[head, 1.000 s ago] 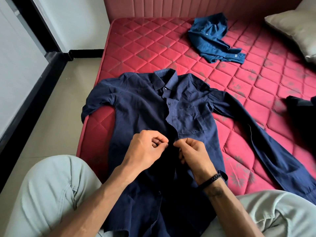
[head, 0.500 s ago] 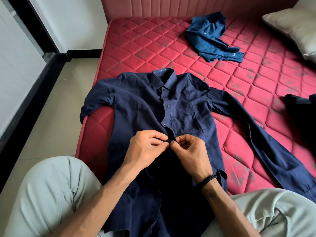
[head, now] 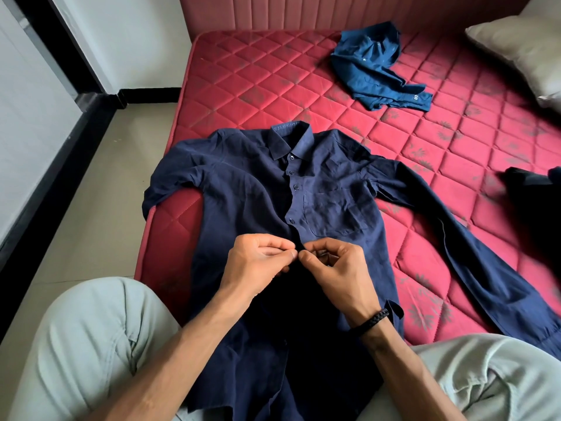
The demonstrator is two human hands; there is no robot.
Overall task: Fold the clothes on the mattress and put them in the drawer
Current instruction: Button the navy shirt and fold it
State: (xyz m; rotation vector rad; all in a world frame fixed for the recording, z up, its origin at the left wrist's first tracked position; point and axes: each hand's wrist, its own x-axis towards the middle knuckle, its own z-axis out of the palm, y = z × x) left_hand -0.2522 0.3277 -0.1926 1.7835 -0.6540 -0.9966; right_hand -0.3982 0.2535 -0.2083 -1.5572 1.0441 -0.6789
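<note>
A navy long-sleeved shirt (head: 243, 196) lies face up on the red quilted mattress (head: 249, 86), collar away from me, its hem hanging over the near edge between my knees. The upper buttons are closed. My left hand (head: 258, 265) and my right hand (head: 337, 271) meet at the shirt's front placket below the chest pocket, each pinching the cloth with thumb and forefinger. The right sleeve stretches out across the mattress to the right. A second, lighter blue shirt (head: 373, 68) lies crumpled farther back.
A grey pillow (head: 522, 50) sits at the back right corner. A black garment (head: 534, 205) lies at the right edge. The padded headboard (head: 318, 10) runs along the back. Tiled floor (head: 91, 189) and a dark-framed wall are to the left.
My hands have stayed pinched together at the placket, shifting only slightly. The view has tilted a little, so the shirt sits lower in the frame.
</note>
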